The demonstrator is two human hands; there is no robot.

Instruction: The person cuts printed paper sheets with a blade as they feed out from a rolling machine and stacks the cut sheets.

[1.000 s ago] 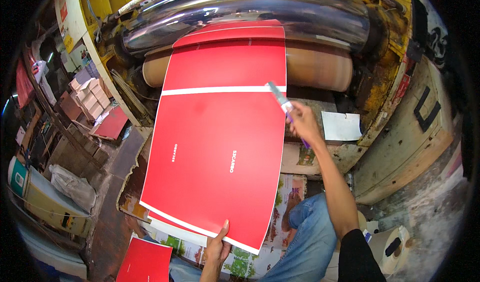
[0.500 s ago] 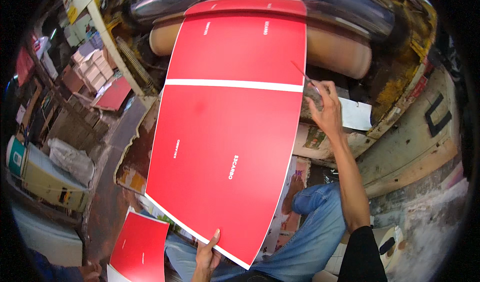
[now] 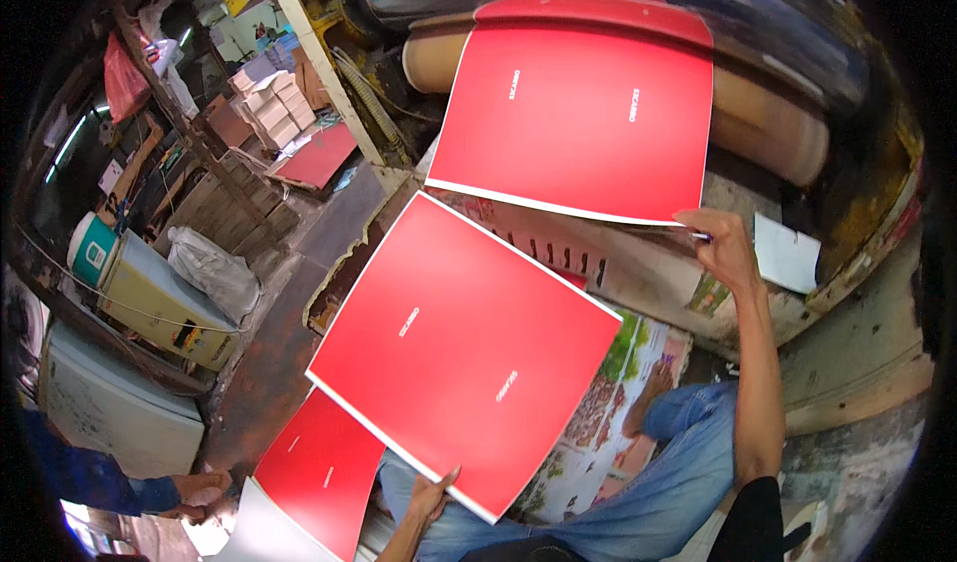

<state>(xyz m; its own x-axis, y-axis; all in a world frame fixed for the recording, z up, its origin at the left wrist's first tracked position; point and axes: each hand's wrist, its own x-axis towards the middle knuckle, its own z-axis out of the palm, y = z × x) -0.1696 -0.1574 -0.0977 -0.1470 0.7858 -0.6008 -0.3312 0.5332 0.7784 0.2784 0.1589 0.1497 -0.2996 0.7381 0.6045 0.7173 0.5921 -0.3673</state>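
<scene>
My left hand [image 3: 431,495] pinches the near white edge of a loose red printed sheet [image 3: 454,313], which is tilted over my lap. Beyond it, a second red sheet [image 3: 578,113] comes down from the machine's rollers, and a gap separates the two. My right hand [image 3: 726,248] is closed at the near right corner of this second sheet, fingertips touching its edge. A thin tool [image 3: 702,236] pokes out of that hand; most of it is hidden by the fingers. At lower left lies another red sheet [image 3: 324,467].
A shiny metal roller [image 3: 797,38] and a tan roller [image 3: 773,133] span the top. Another person's hands [image 3: 199,492] are at lower left, near a pale sheet [image 3: 269,527]. Paper stacks [image 3: 274,108] stand at far left. A printed picture sheet [image 3: 588,422] lies beneath my legs.
The long red sheet has parted along its white strip. The left hand's piece is turned and drawn apart, and my right hand has moved down to the remaining sheet's corner. The view has shifted left.
</scene>
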